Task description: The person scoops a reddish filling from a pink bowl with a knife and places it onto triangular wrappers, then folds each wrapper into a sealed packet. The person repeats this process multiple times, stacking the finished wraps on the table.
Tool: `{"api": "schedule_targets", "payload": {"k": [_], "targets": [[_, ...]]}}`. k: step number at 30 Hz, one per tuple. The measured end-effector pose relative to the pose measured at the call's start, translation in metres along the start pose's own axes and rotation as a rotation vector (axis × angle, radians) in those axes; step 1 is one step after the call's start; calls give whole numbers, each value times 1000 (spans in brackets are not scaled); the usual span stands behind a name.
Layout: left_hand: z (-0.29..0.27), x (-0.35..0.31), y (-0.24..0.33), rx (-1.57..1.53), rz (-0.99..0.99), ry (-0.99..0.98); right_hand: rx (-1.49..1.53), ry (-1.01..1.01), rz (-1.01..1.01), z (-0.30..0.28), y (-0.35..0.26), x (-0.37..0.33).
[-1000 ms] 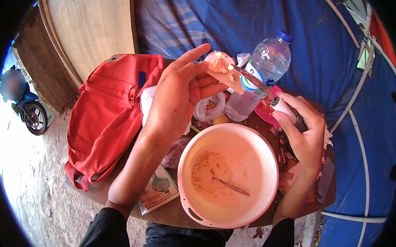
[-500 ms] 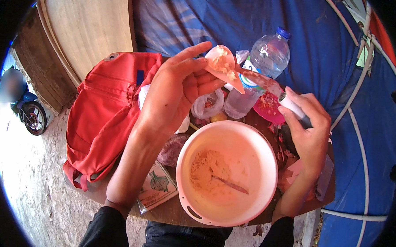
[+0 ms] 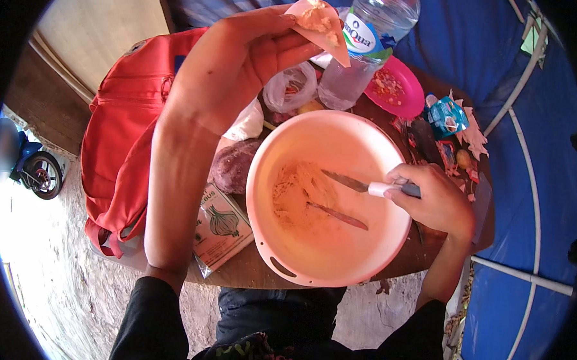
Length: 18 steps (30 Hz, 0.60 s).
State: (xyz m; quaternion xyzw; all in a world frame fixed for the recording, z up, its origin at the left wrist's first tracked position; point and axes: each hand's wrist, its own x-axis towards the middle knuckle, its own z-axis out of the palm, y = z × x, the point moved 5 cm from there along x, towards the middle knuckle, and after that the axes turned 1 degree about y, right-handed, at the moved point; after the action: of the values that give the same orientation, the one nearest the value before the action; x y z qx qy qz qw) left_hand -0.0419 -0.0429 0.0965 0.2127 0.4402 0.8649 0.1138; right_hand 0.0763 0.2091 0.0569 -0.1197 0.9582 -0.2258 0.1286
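Raised at the upper middle, my left hand point(image 3: 232, 71) holds a pale triangular wrapper point(image 3: 339, 52) by its edge, fingers behind it and thumb along its side. A lump of crumbly, pale filling point(image 3: 315, 19) sits on the wrapper. My right hand point(image 3: 437, 196) grips a knife point(image 3: 345, 180) by its white and dark handle, with the blade pointing left over the large pale bowl point(image 3: 388, 249). Inside the bowl, a beige mixture point(image 3: 293, 190) clings to the left part of the bottom. A spoon-like utensil point(image 3: 340, 216) lies there, its left end in the mixture.
Behind the bowl stand a big water bottle point(image 3: 347, 79), a clear plastic bag point(image 3: 292, 93) and a pink plate point(image 3: 414, 105) with scraps. A red backpack point(image 3: 123, 140), a purplish lump point(image 3: 234, 168) and a flat package point(image 3: 222, 232) are at left. A blue packet point(image 3: 447, 116) lies right.
The knife has left the filling on the wrapper and come down over the bowl with my right hand. My left hand, still holding the filled wrapper, appears higher in view.
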Motion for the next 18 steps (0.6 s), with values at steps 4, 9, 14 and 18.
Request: {"api": "schedule_targets", "payload": {"k": [4,9,14,18], "targets": [[5,4,-10,-176,-90,-67,1,57,-101,14,-6,-4],[15,1,-19,-173,-68,-149,-103,125,-168,25,-8,-5],[23,-2,-22,-138,-118,-160,-124,52,-32,33,-9,-5],[25,-3,-20,-129,-127,-155,-132,37,-17,38,-18,-5]]}}
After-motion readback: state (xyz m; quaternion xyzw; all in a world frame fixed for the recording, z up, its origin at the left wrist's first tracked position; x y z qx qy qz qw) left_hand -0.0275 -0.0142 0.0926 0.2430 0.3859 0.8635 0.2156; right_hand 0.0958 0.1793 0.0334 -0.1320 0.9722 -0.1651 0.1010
